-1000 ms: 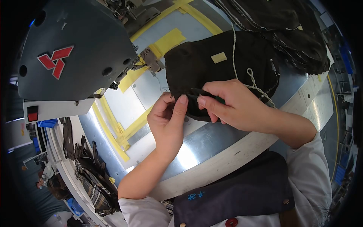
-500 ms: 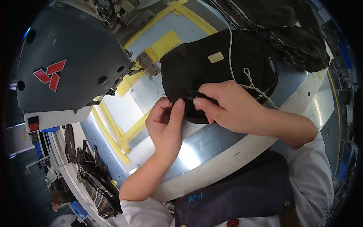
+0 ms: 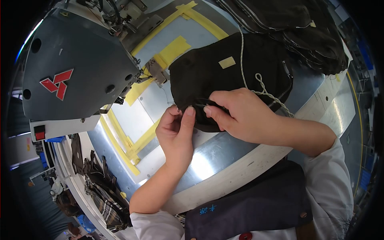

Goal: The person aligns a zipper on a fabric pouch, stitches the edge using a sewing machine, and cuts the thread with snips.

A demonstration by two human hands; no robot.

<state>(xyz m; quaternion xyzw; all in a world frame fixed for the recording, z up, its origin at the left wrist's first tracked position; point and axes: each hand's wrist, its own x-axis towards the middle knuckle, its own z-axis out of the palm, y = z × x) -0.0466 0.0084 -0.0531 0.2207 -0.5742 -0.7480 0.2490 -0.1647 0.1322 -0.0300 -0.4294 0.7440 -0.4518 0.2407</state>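
A black garment piece lies on the metal table, with a pale yellow tape label and a zipper along its right edge. My left hand is closed on its near left corner, thumb on top. Close beside that thumb, my right hand is closed around a small dark pointed tool that looks like thread snips; the palm hides most of it. Its tip is at the fabric edge by my left thumb. A whitish twisted cord crosses the garment and passes beside my right hand.
A large grey sewing machine head with a red emblem stands at the left. Yellow tape marks the metal bed. More black zippered garments are piled at the far right. Plaid and dark cloth hangs at the lower left.
Both hands stay at the garment's corner, with only slight finger movement. The view has shifted a little, so the machine appears slightly more to the right and lower.
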